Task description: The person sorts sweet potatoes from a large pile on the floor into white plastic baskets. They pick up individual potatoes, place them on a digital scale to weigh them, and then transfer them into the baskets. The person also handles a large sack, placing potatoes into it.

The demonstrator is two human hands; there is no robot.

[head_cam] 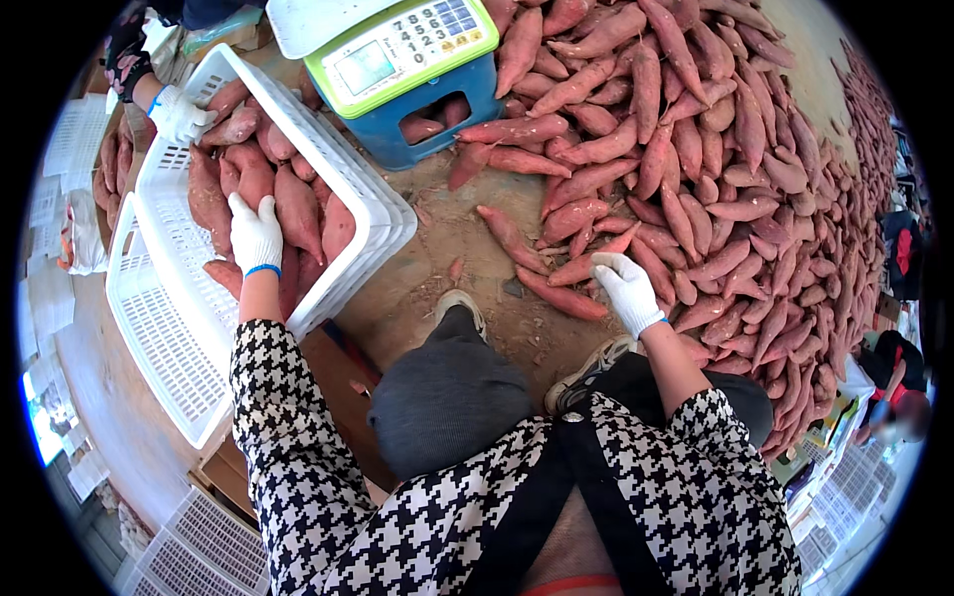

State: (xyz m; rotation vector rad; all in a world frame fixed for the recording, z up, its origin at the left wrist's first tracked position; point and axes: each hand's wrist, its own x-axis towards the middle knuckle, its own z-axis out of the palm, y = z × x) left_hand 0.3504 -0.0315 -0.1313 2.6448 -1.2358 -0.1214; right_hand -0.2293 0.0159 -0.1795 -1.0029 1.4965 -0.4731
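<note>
My left hand [256, 232], in a white knit glove, lies on the red-skinned sweet potatoes [297, 212] inside a white plastic crate [358, 182]. Whether its fingers grip one of them is hard to tell. Over the near edge of a large heap of sweet potatoes [656, 149] is my right hand [626, 290], gloved too. Its fingertips are at the end of one sweet potato [585, 267] on the heap's edge; a firm grip cannot be made out.
A co-worker's gloved hand [179, 115] rests at the crate's far left corner. A digital scale [406, 52] on a blue plastic base [417, 141] stands ahead. Another white crate [168, 320] is at the left. More crates [201, 547] lie lower left. People are at the far right.
</note>
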